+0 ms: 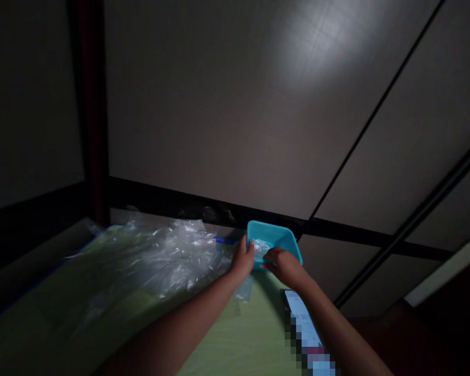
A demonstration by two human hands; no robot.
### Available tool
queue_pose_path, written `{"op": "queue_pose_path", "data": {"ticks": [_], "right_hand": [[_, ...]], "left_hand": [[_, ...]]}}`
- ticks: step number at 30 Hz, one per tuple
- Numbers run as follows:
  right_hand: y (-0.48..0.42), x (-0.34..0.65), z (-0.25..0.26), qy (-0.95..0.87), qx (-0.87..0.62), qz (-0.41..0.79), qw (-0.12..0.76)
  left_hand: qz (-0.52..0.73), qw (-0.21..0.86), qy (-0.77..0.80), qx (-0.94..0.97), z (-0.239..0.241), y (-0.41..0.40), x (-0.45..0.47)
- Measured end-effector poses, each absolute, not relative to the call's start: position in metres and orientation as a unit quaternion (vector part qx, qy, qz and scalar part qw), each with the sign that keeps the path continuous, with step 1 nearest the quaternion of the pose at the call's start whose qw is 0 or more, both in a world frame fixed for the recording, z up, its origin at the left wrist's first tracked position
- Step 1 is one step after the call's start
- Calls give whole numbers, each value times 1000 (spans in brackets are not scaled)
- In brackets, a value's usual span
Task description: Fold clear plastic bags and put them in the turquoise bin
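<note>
Turquoise rectangular plastic tub w/ rounded corners (pixel 284 238), just right of ctr., lower half of frame, at far end of pale green wood-grain tabletop (pixel 254 334). Walls smooth, plain; far inner wall dim. Open mouth faces up & toward viewer; long axis approx. L–R across frame, R end dipping slightly. Can't tell whether base rests on tabletop. Contents: crumpled clear plastic film (pixel 261 246), shiny, in L part of tub; rest of interior partly hidden by R hand.

L hand (pixel 243 261): digits closed about tub's L wall, one outside, one at inner side of rim. R hand (pixel 284 263): over near rim, fingers curled together, tips by the film; can't tell if they pinch it.

Lower L of frame: broad loose heap of clear plastic bags (pixel 176 256) on tabletop. Small flat clear plastic piece (pixel 243 290) just below L hand. Lower R: dark-edged phone w/ lit pale screen (pixel 300 308), partly pixelated, beside R forearm.
</note>
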State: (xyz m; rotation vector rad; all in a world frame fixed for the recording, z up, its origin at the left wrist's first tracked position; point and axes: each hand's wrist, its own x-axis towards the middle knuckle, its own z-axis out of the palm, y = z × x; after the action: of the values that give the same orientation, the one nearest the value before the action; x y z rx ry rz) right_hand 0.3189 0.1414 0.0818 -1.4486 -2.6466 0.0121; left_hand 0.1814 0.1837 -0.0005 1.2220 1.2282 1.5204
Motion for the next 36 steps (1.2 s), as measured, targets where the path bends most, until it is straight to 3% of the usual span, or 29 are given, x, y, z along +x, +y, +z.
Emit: {"op": "queue_pose_path", "data": {"ticks": [12, 25, 30, 36], "right_hand": [[148, 309, 81, -844, -530, -66, 54], [127, 279, 81, -780, -610, -67, 123], [93, 219, 61, -780, -603, -44, 163], [75, 172, 25, -798, -583, 9, 149]], "left_hand": [[593, 292, 544, 518, 15, 164, 162], [494, 48, 600, 628, 25, 71, -56], [415, -31, 642, 644, 14, 54, -94], [349, -94, 645, 673, 2, 53, -110]]}}
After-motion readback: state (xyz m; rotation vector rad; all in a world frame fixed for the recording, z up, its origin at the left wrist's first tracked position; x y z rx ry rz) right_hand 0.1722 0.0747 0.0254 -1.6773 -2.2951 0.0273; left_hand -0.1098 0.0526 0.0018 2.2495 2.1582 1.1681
